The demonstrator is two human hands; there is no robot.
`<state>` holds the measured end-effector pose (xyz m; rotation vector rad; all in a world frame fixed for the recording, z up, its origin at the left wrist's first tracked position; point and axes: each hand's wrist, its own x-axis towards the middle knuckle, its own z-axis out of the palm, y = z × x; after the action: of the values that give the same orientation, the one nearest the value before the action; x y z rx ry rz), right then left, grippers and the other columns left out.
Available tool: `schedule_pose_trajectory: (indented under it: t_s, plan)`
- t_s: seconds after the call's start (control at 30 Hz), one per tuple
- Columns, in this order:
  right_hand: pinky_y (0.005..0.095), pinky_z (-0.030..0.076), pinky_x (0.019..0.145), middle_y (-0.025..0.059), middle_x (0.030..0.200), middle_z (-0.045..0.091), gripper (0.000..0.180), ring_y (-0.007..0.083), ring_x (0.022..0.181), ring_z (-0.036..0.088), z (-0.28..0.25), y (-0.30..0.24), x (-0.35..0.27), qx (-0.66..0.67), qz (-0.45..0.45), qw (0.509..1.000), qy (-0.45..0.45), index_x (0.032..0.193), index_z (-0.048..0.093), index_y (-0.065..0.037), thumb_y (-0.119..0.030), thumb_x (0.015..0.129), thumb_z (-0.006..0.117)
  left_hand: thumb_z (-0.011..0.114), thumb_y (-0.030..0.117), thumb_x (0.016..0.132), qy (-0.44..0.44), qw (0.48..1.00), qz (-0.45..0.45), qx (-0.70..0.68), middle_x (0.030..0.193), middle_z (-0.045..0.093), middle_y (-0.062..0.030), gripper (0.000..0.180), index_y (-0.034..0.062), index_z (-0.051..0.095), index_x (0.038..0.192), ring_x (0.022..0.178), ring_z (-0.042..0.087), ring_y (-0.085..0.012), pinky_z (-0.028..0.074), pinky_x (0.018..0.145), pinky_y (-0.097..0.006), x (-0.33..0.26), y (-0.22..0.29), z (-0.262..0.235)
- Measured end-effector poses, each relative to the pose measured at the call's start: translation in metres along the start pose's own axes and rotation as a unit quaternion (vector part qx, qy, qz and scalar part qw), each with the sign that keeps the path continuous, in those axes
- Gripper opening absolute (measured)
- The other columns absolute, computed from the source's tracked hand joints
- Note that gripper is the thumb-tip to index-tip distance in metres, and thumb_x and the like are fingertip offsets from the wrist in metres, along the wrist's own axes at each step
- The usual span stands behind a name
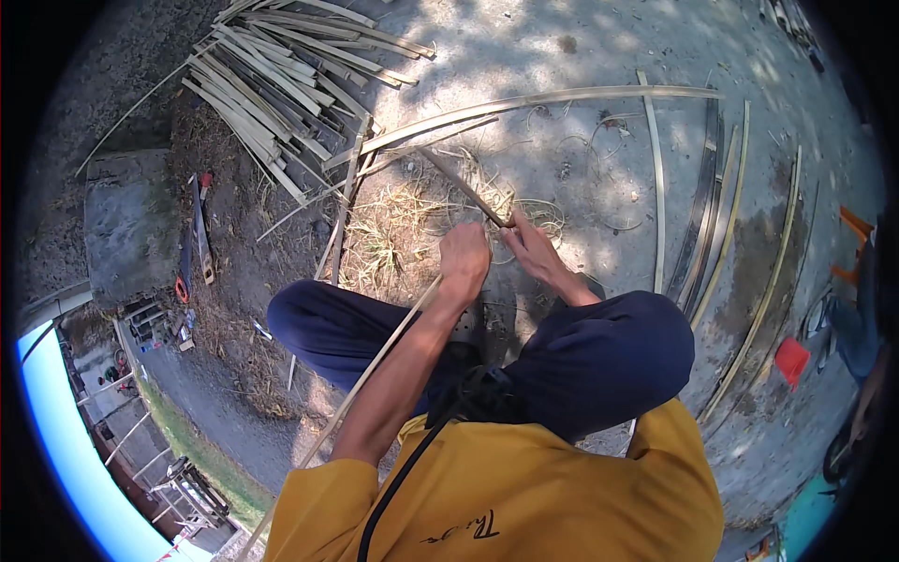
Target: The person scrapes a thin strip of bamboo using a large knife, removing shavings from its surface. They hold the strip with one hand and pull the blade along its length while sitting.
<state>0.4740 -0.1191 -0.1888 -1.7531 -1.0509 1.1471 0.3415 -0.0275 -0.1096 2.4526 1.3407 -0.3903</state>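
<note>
Two hands are busy in the head view, both out in front of the knees over a scatter of pale dry shavings (412, 225). Left hand (465, 258) is clenched into a fist around a long thin pale bamboo strip (375, 365) that runs back past the left forearm toward the lower edge. Right hand (534, 253) is closed on a dark blade or knife-like tool (464, 187), its tip angling up and left; can't tell exactly how the fingers wrap it.

Looks to me like the strip is mid-split or being shaved right where the hands meet. Next move probably needs a steady pull on the strip with the blade kept on line.

Around them: a pile of flat cut bamboo slats (281, 84) upper left, long curved bamboo strips (721, 225) on the right, a handsaw with orange grip (198, 234) at left.
</note>
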Motion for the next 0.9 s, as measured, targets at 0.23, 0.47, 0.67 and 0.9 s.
schedule_pose_trajectory:
  t_s: [0.23, 0.47, 0.67, 0.9]
  plan:
    - [0.0527, 0.048, 0.072, 0.0253, 0.079, 0.066, 0.033, 0.0495, 0.083, 0.067, -0.013, -0.002, 0.004, -0.003, 0.029, 1.000, 0.005, 0.118, 0.052, -0.005, -0.036, 0.105, 0.055, 0.057, 0.008, 0.093, 0.106, 0.993, 0.046, -0.015, 0.084, 0.069, -0.0209, 0.016, 0.0023, 0.071, 0.086, 0.081, 0.071, -0.0398, 0.057, 0.072, -0.050, -0.001, 0.000, 0.013]
    - [0.0543, 0.049, 0.075, 0.0274, 0.084, 0.068, 0.037, 0.0512, 0.088, 0.067, -0.019, 0.011, 0.020, -0.004, 0.096, 0.995, 0.002, 0.118, 0.054, -0.004, -0.039, 0.105, 0.055, 0.059, 0.007, 0.090, 0.132, 0.989, 0.064, -0.018, 0.084, 0.069, -0.0213, 0.014, 0.0012, 0.071, 0.085, 0.081, 0.071, -0.0402, 0.058, 0.072, -0.049, 0.003, -0.003, 0.012]
    - [0.0543, 0.049, 0.075, 0.0267, 0.085, 0.069, 0.038, 0.0513, 0.088, 0.066, -0.011, 0.013, 0.007, -0.031, -0.008, 0.999, 0.010, 0.118, 0.053, -0.004, -0.040, 0.105, 0.052, 0.063, 0.008, 0.086, -0.001, 1.000, 0.004, -0.030, 0.087, 0.073, -0.0287, 0.019, -0.0048, 0.077, 0.086, 0.081, 0.074, -0.0435, 0.060, 0.073, -0.049, 0.016, 0.002, -0.013]
    - [0.0564, 0.048, 0.076, 0.0274, 0.089, 0.069, 0.043, 0.0516, 0.090, 0.066, -0.007, 0.007, 0.009, -0.008, 0.021, 1.000, 0.001, 0.118, 0.051, -0.006, -0.046, 0.104, 0.053, 0.062, 0.008, 0.085, 0.001, 0.996, -0.024, -0.088, 0.086, 0.071, -0.0321, 0.020, -0.0065, 0.075, 0.084, 0.083, 0.072, -0.0484, 0.058, 0.075, -0.053, 0.019, -0.005, -0.015]
